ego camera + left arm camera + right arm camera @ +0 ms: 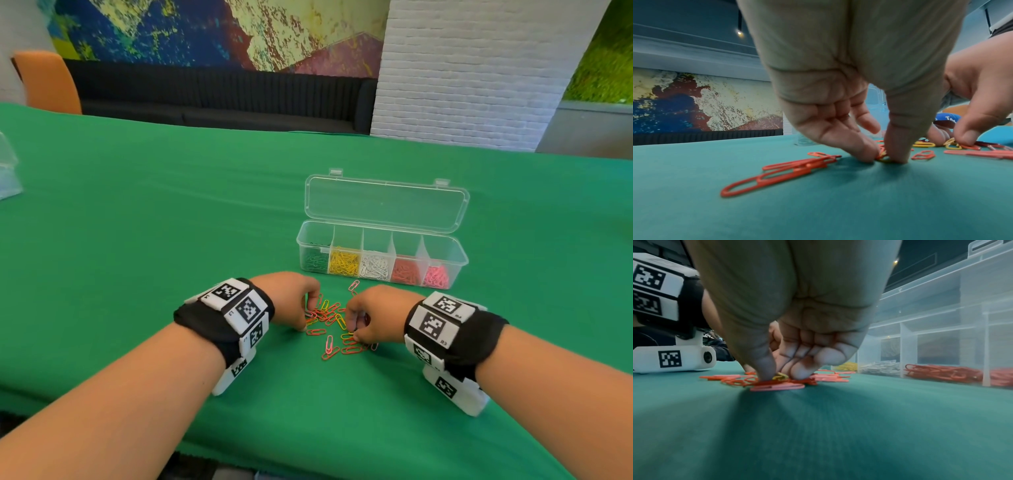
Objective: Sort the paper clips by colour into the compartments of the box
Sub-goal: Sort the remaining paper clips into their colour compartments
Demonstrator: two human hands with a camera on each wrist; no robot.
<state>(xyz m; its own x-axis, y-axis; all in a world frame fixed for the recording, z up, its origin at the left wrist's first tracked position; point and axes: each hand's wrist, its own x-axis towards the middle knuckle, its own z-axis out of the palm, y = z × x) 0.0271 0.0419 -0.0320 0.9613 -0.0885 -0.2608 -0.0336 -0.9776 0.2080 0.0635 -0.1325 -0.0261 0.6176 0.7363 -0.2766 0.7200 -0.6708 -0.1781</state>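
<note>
A clear five-compartment box [459, 254] stands open on the green cloth, its lid [385, 204] tipped back. From left to right it holds green, yellow, white, red and pink clips. A loose pile of red, pink and yellow paper clips [330, 320] lies in front of it, between my hands. My left hand [307, 317] reaches down at the pile's left side; in the left wrist view its thumb and forefinger [882, 160] pinch a yellow clip with an orange one against it. My right hand [354, 337] is on the pile's right side, thumb and fingers [780, 378] pinching a yellow clip [781, 376].
The box wall [941, 331] stands close on the right of my right hand. A clear plastic item [7, 171] lies at the table's far left edge. An orange chair [48, 80] and a black sofa [219, 99] stand beyond the table. The table's near edge runs under my forearms.
</note>
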